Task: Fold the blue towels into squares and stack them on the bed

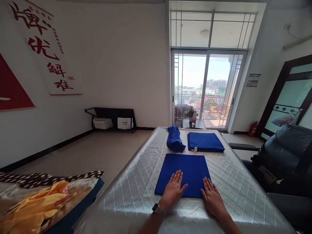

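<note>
A flat, folded blue cloth (188, 167) lies on the silver quilted table cover (136, 182) in front of me. My left hand (173, 188) rests flat on its near left part, fingers stretched forward and thumb out to the right. At the cloth's near right edge lies my right hand (211, 195), also flat, with its fingertips on the fabric and its palm past the edge. Farther off on the right sits a folded blue stack (205, 141) with a small white tag. Beside that stack, to the left, is a crumpled blue cloth (175, 138).
A black armchair (287, 159) with a bag stands close along the right. Yellow patterned fabric (39, 208) lies on a surface at lower left. Beyond the table's far end are a small table with a bottle (194, 118) and a sliding glass door (190, 81).
</note>
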`<state>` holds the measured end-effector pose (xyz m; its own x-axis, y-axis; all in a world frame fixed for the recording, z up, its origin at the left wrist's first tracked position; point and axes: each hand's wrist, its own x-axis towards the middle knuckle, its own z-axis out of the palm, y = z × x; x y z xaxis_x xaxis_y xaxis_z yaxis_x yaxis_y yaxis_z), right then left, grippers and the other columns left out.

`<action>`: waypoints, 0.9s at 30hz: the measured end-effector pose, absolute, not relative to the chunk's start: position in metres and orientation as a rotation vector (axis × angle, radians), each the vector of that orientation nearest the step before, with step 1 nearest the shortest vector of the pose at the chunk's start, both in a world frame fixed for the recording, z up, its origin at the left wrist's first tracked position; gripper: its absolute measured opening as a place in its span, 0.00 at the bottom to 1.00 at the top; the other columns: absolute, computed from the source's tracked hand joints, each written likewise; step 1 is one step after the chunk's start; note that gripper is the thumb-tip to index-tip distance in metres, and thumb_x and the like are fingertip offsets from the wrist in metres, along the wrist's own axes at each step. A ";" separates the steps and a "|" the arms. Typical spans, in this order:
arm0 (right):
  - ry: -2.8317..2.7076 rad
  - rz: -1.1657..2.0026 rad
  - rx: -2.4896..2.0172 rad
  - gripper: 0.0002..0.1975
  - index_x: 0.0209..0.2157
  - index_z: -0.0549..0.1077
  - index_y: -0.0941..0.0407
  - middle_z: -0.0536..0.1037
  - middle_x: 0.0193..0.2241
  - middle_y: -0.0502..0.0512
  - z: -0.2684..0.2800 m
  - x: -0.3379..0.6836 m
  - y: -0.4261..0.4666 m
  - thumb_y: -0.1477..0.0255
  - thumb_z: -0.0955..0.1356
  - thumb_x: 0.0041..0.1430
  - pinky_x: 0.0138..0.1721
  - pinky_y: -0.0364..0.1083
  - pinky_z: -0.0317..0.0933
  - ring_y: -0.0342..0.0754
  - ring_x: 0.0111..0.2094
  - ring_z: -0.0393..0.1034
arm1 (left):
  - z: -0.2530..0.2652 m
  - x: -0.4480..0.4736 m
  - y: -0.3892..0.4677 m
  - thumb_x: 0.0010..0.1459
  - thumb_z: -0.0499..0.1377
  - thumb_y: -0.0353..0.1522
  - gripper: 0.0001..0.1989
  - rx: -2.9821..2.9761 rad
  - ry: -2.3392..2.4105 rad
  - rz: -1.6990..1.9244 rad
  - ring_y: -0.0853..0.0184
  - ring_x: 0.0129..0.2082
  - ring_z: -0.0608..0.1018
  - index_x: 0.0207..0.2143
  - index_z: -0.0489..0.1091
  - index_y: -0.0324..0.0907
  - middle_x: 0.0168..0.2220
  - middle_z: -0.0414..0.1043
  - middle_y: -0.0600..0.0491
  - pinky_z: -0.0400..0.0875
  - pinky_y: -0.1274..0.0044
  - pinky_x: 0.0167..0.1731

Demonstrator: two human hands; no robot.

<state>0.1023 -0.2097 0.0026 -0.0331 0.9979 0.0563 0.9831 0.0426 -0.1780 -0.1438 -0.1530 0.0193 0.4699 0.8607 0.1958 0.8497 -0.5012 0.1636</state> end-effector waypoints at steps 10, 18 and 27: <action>-2.142 0.135 -2.083 0.34 0.70 0.48 0.63 0.45 0.72 0.58 -0.001 0.103 -0.207 0.60 0.49 0.70 0.70 0.54 0.35 0.50 0.72 0.35 | -0.001 -0.085 -0.175 0.71 0.35 0.50 0.34 2.725 1.270 0.402 0.60 0.72 0.49 0.71 0.44 0.41 0.72 0.44 0.49 0.49 0.63 0.69; -2.124 0.132 -2.051 0.34 0.70 0.46 0.62 0.44 0.72 0.56 0.000 0.102 -0.209 0.59 0.49 0.70 0.71 0.54 0.34 0.48 0.72 0.34 | -0.014 -0.191 -0.171 0.70 0.37 0.51 0.37 2.499 1.915 0.384 0.55 0.71 0.52 0.70 0.48 0.36 0.71 0.45 0.44 0.51 0.60 0.67; -2.117 0.104 -2.077 0.34 0.70 0.47 0.62 0.45 0.72 0.57 -0.005 0.104 -0.208 0.58 0.49 0.70 0.70 0.54 0.35 0.49 0.72 0.35 | -0.021 -0.212 -0.178 0.67 0.40 0.55 0.43 2.391 2.044 0.469 0.54 0.70 0.53 0.70 0.48 0.31 0.71 0.44 0.41 0.53 0.61 0.67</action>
<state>0.1040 -0.2081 -0.0046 -0.0121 0.9971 0.0750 0.9850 0.0248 -0.1707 -0.2122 -0.1784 -0.0209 0.1305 0.9603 0.2465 0.9717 -0.1733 0.1605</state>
